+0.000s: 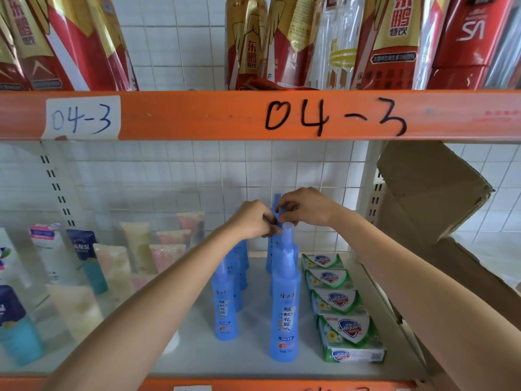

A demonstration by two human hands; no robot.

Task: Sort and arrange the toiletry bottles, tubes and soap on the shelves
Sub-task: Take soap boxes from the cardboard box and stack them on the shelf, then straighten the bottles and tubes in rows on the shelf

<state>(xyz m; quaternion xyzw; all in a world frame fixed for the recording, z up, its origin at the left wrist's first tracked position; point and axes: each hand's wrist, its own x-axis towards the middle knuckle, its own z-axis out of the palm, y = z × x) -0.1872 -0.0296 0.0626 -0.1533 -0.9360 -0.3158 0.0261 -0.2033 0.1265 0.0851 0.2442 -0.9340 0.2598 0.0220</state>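
Observation:
Two rows of blue spray bottles stand on the white shelf (pixel 248 356), running front to back. The front right blue bottle (pixel 284 314) and front left blue bottle (pixel 225 309) stand free. My left hand (pixel 251 220) pinches the top of a bottle at the back of the left row. My right hand (pixel 306 207) grips the cap of a rear blue bottle (pixel 275 249) in the right row. Green and white soap boxes (pixel 338 303) lie in a line to the right of the bottles. Pastel tubes (pixel 166 249) stand upright on the left.
The orange shelf beam (pixel 253 117) marked 04-3 hangs above my hands, with red and gold drink packs (pixel 284 43) on top. A torn cardboard box (pixel 428 193) leans at the right past the white upright. White and teal tubes (pixel 87 261) fill the far left.

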